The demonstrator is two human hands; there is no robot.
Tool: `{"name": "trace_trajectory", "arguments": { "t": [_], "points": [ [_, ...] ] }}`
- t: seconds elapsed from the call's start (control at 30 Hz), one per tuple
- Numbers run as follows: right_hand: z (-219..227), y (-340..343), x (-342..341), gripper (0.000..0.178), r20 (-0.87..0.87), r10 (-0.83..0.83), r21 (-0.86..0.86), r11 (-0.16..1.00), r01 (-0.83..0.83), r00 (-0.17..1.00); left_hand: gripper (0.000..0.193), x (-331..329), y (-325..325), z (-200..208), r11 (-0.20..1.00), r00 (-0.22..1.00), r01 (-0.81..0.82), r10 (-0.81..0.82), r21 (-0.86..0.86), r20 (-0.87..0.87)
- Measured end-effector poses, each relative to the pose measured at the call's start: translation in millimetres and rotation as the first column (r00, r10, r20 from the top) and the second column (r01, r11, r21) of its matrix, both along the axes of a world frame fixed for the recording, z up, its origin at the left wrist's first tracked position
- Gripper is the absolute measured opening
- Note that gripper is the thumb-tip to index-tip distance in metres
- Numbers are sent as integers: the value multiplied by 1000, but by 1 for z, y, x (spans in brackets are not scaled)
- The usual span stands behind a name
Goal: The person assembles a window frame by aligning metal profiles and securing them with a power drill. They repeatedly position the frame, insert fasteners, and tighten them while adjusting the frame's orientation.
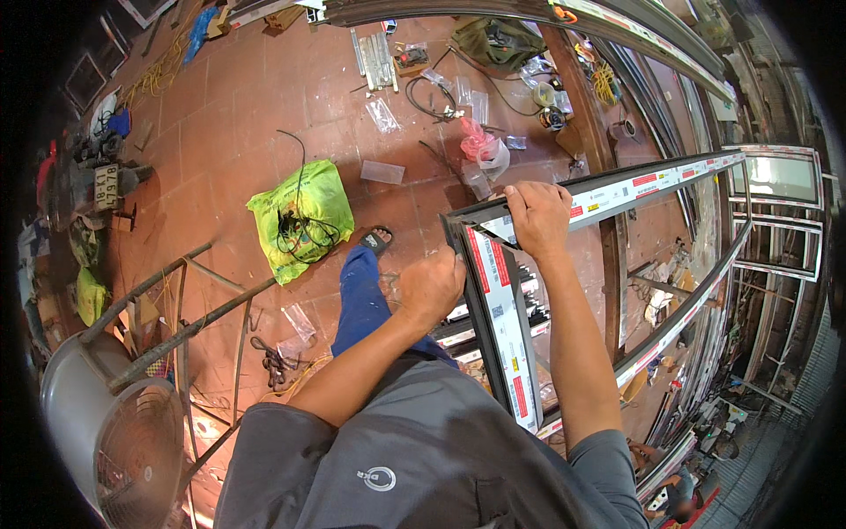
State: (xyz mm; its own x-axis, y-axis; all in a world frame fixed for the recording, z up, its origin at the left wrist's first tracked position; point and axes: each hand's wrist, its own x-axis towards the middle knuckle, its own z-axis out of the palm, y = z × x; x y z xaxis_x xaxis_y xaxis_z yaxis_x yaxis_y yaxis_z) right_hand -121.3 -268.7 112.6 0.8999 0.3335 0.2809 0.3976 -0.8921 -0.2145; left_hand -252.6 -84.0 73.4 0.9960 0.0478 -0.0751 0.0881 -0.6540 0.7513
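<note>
A large dark metal frame (517, 335), perhaps for a window or door, stands close on my right. White protective strips with red labels run along its faces. My right hand (539, 219) is wrapped over its upper rail, just right of the near corner. My left hand (430, 286) is closed in a fist against the outer edge of the near upright, a little below that corner. What lies inside the left fingers is hidden. The frame's far end stretches away to the right.
A lime-green bag (304, 216) with a black cord rests on the tiled floor. At lower left stand a large grey fan (137, 450) and a metal trestle (207, 326). A pink bag (478, 141) and loose cables lie ahead. More frames (775, 181) stand at right; a person (679, 498) is at lower right.
</note>
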Motion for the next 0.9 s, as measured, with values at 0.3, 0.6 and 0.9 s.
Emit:
{"name": "trace_trajectory", "arguments": {
  "t": [0.3,0.6,0.9],
  "points": [
    [-2,1,1,21,-8,-36,-45,998,35,999,28,-7,-3,1,998,999,-17,15,-64,-37],
    [11,1,22,39,-219,14,-234,970,-67,976,35,-1,5,-68,56,813,-498,-317,-865,-489],
    [16,7,36,60,-416,-148,-263,964,37,897,72,19,55,-76,-126,505,-852,67,-509,-861]
  ]
}}
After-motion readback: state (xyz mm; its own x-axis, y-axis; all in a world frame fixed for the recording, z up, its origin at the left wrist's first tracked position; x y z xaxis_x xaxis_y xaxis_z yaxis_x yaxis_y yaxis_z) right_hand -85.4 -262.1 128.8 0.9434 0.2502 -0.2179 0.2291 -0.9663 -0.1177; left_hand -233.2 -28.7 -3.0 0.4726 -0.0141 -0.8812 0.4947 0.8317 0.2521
